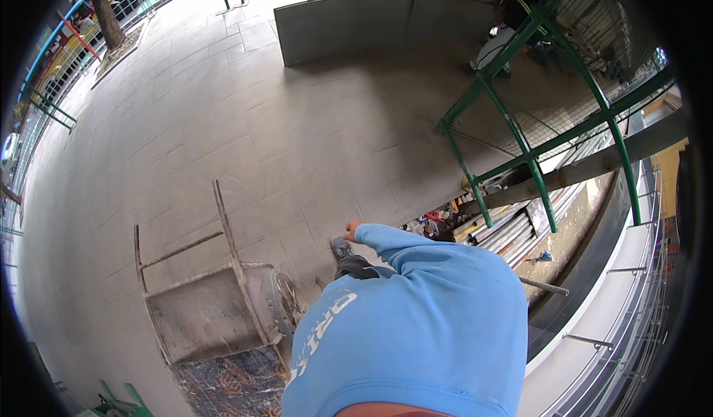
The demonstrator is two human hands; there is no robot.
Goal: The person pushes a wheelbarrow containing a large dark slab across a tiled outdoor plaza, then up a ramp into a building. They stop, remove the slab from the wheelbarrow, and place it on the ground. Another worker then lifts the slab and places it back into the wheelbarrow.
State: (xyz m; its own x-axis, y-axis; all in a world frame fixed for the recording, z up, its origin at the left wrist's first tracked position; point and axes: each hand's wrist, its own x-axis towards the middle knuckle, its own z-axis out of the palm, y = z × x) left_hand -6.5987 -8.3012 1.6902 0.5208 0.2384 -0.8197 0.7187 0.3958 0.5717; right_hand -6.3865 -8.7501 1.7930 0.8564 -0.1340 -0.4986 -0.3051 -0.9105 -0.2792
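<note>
My right arm, in a light blue sleeve (416, 242), reaches across the front of my body. My right hand (352, 229) shows small at the cuff, above my grey shoe (341, 247), with no object visible in it. Its fingers are too small to make out. My left hand does not show; my torso hides that side. To my left is a worn, dirt-caked wheelbarrow (200, 317) with long metal handles (229, 227) and a wheel (288, 296) near my leg. A dark, marbled-looking sheet (234, 383) lies against its near end.
Grey paving (223, 135) spreads ahead. A green metal frame (531, 157) with mesh stands at the right, over metal pipes (512, 242) and scattered clutter. Grey panels (349, 27) stand at the back; people (512, 23) are beyond the frame. A tree trunk (108, 16) rises far left.
</note>
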